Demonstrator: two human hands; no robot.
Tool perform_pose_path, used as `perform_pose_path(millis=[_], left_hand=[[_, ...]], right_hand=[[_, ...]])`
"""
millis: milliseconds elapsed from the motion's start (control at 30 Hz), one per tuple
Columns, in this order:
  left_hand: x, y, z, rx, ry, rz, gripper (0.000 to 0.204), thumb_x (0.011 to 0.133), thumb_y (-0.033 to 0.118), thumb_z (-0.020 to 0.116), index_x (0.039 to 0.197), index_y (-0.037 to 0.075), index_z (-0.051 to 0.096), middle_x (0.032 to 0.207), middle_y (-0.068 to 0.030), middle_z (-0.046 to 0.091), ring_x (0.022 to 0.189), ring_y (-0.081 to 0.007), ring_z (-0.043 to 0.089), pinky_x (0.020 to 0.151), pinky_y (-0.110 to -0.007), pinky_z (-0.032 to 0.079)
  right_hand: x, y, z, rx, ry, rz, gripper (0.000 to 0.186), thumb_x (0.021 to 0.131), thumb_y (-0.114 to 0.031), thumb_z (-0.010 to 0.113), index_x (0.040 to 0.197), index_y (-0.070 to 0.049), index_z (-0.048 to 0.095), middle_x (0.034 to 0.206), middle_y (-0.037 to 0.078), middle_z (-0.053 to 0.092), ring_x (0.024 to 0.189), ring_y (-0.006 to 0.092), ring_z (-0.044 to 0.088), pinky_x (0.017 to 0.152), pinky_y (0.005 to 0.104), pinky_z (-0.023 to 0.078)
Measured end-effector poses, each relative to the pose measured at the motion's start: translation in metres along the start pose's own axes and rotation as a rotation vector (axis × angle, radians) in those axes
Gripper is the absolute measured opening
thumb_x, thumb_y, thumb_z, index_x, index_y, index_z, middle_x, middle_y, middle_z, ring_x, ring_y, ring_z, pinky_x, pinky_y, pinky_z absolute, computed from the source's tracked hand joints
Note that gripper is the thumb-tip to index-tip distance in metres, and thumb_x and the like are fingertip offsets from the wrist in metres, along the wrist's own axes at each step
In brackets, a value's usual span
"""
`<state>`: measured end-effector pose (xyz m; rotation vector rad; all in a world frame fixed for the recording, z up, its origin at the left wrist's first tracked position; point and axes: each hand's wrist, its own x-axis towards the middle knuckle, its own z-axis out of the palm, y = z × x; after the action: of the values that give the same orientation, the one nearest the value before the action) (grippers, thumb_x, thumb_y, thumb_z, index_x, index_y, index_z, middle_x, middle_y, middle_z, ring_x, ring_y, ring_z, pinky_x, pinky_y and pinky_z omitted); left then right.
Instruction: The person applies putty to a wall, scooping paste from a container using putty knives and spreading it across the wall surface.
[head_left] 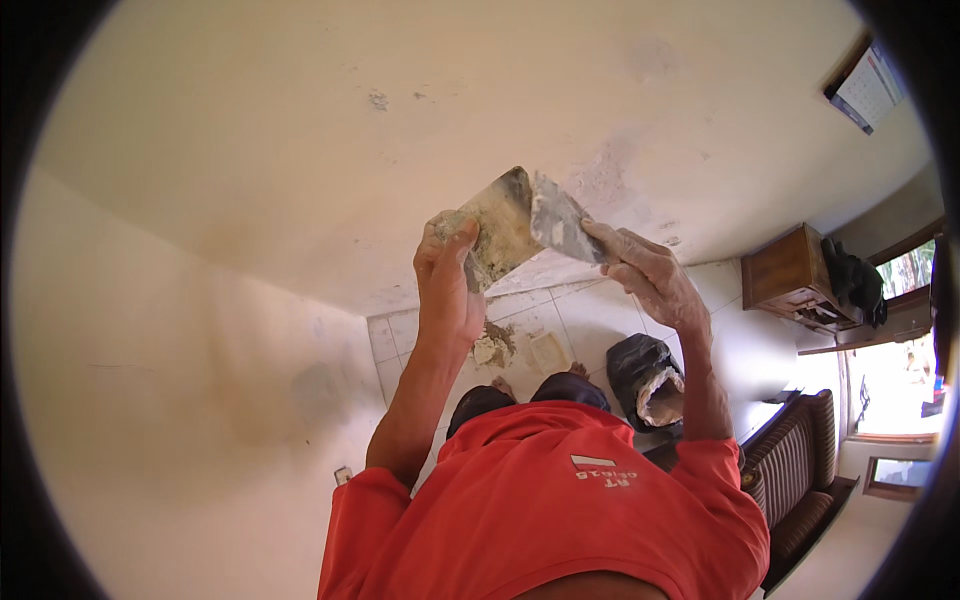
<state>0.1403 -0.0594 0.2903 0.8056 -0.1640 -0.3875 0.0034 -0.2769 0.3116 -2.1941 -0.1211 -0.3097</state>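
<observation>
A stained, patchy wall meets the tiled floor; above that edge, the left hand is closed around the left edge of a putty-smeared plate, and the right hand pinches a scraper blade at its lower right corner. Both tools appear light and stiff, probably slippery where coated; grip their outer edges.

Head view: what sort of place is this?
Probably a home's living room: there is a brown striped, cushioned sofa, a boxy brown wooden cabinet and a white rectangular paper calendar on the cream wall.
</observation>
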Motion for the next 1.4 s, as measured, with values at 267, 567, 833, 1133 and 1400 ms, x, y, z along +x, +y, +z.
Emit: perform_pose_path(millis=[267,567,833,1133,1400], left_hand=[[-0.012,0.013,0.013,0.217,0.029,0.237,0.024,0.091,0.008,0.062,0.111,0.006,0.049,0.099,-0.0009,0.057,0.091,-0.0104,0.054,0.085,-0.028,0.045],[-0.006,0.006,0.018,0.862,-0.169,0.613,0.018,0.092,0.003,0.059,0.097,0.004,0.042,0.104,-0.0148,0.063,0.072,-0.009,0.044,0.066,-0.023,0.041],[0.014,-0.004,-0.07,1.258,-0.284,0.662,0.015,0.094,0.003,0.056,0.103,-0.001,0.045,0.114,-0.0204,0.063,0.091,-0.0213,0.059,0.08,-0.031,0.048],[-0.044,-0.036,-0.141,1.316,0.08,0.209,0.018,0.093,0.01,0.056,0.101,-0.002,0.046,0.093,-0.0108,0.05,0.085,-0.0186,0.046,0.079,-0.031,0.042],[-0.064,-0.043,-0.16,1.251,0.142,0.135,0.019,0.092,0.01,0.056,0.103,-0.003,0.047,0.101,-0.014,0.054,0.092,-0.0213,0.05,0.087,-0.033,0.042]], right_hand=[[-0.019,0.026,0.001,0.357,0.124,0.438,0.035,0.099,-0.025,0.05,0.12,0.001,0.057,0.076,0.007,0.057,0.051,0.0135,0.052,0.048,0.0292,0.046],[-0.028,-0.017,0.029,1.793,0.032,0.461,0.042,0.101,-0.034,0.046,0.096,0.007,0.051,0.071,0.012,0.055,0.037,0.0093,0.048,0.027,0.0185,0.04],[-0.006,0.03,0.015,1.773,-0.007,-0.002,0.044,0.102,-0.038,0.043,0.086,0.002,0.055,0.06,0.008,0.052,0.032,0.0067,0.038,0.03,0.0193,0.035],[0.09,0.097,-0.008,0.36,0.907,0.111,0.056,0.094,-0.014,0.058,0.146,-0.007,0.038,0.087,0.006,0.057,0.076,0.0173,0.058,0.067,0.0321,0.047],[0.167,0.114,0.0,-0.037,1.244,0.023,0.072,0.09,-0.015,0.064,0.151,-0.012,0.027,0.09,0.014,0.058,0.073,0.0291,0.058,0.063,0.0386,0.049]])
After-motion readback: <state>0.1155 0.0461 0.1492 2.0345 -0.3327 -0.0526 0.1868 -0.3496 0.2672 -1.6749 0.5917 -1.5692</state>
